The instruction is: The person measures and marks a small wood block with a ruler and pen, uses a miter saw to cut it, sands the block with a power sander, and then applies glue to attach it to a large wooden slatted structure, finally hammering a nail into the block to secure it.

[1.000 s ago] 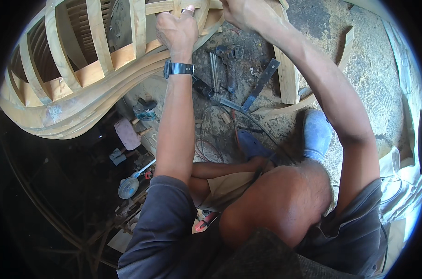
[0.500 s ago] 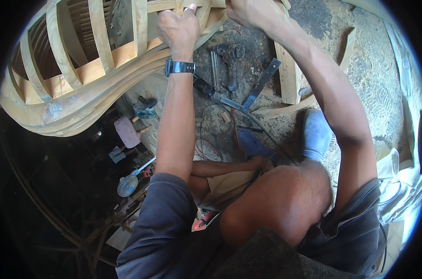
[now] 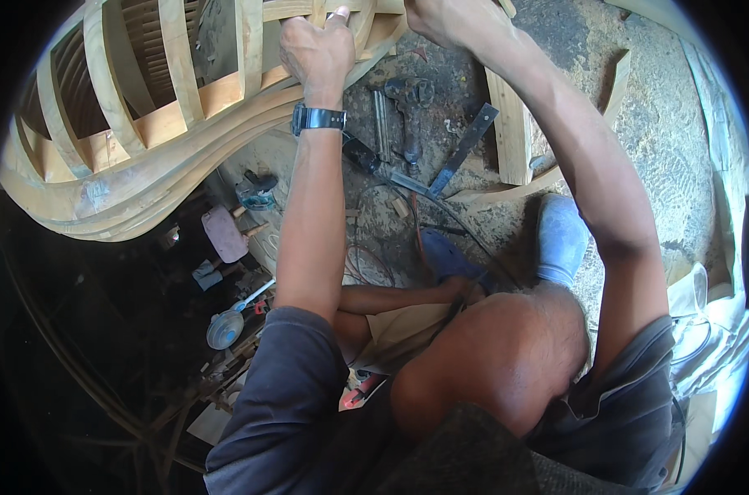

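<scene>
A curved wooden frame with ribs [image 3: 176, 62], shaped like a boat hull, fills the upper left. My left hand [image 3: 318, 48], a dark watch on its wrist, is closed around a light wooden strip at the frame's right end, thumb pointing up. My right hand [image 3: 449, 21] is at the top edge beside that same end, its fingers curled. The picture's edge cuts off part of it, so what lies in those fingers is hidden.
On the dusty floor lie a power drill [image 3: 410, 111], a try square [image 3: 465, 148] and a wooden block [image 3: 508, 132]. A curved wood strip [image 3: 615, 87] lies farther right. A mallet [image 3: 224, 233] and a fan [image 3: 225, 330] are at left. My blue shoes [image 3: 562, 239] rest below.
My right hand has shifted slightly to the right along the top edge. My left hand keeps its place on the wooden strip.
</scene>
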`<state>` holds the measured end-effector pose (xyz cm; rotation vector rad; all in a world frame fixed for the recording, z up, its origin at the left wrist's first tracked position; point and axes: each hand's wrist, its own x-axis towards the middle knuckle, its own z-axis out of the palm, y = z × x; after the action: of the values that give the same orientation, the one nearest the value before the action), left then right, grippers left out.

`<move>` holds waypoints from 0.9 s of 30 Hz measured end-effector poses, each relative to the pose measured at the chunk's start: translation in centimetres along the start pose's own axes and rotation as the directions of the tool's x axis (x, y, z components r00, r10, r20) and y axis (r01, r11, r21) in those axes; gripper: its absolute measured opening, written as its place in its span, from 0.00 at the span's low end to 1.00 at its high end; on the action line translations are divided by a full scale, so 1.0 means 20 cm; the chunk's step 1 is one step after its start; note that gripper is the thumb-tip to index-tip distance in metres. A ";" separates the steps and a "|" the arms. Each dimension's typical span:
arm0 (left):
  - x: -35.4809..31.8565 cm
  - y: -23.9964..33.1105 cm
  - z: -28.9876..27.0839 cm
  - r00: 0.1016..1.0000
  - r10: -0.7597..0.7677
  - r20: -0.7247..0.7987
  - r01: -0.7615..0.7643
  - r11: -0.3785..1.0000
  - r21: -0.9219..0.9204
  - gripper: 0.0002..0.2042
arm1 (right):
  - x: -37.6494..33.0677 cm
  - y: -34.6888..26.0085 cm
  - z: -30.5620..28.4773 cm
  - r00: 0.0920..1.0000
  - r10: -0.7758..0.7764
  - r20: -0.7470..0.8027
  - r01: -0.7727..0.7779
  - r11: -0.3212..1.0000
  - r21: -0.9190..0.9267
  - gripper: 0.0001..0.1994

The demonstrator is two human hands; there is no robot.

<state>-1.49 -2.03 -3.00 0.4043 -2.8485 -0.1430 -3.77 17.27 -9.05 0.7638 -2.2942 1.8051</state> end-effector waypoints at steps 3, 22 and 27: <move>0.02 -0.05 -0.01 0.999 0.038 0.018 -0.038 0.999 -0.024 0.21 | -0.09 -0.05 -0.01 0.992 0.083 -0.095 -0.089 0.994 -0.061 0.20; 0.04 -0.01 -0.07 0.995 0.051 0.081 -0.047 0.998 -0.044 0.26 | -0.29 0.06 0.26 0.974 0.104 0.203 -0.048 0.964 -0.262 0.12; 0.02 -0.03 -0.06 0.996 0.076 0.041 -0.071 0.991 -0.111 0.26 | -0.33 0.05 0.34 0.964 0.169 0.205 -0.123 0.968 -0.220 0.22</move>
<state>-1.49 -2.82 -1.85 0.2760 -2.8782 -0.2960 2.96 13.11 -14.38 0.8173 -2.6958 1.5705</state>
